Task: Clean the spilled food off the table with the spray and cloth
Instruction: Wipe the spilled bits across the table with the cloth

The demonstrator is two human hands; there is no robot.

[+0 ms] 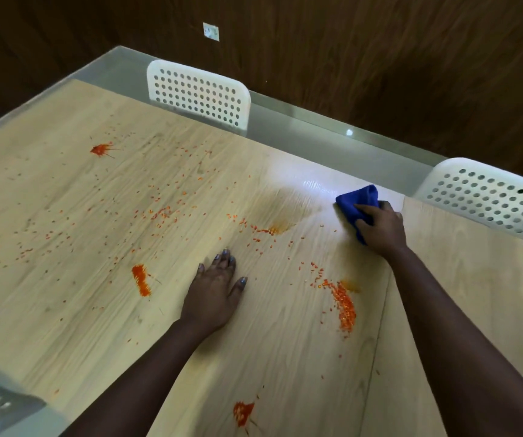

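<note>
I see my right hand (380,227) pressing a blue cloth (356,205) onto the tabletop (64,310) near its far edge; my left hand (216,291) lies flat, fingers spread, among scattered orange food spills (344,305).

A crumpled blue cloth (357,203) lies on the pale wooden table (64,310). Orange spilled food (344,302) speckles the tabletop in smears and crumbs.

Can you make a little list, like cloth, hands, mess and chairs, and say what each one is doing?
cloth: blue cloth, pressed on the table
right hand: gripping the cloth
left hand: flat on the table, empty
mess: orange spilled food scattered widely
spray: not visible
chairs: two white chairs at far edge
</note>
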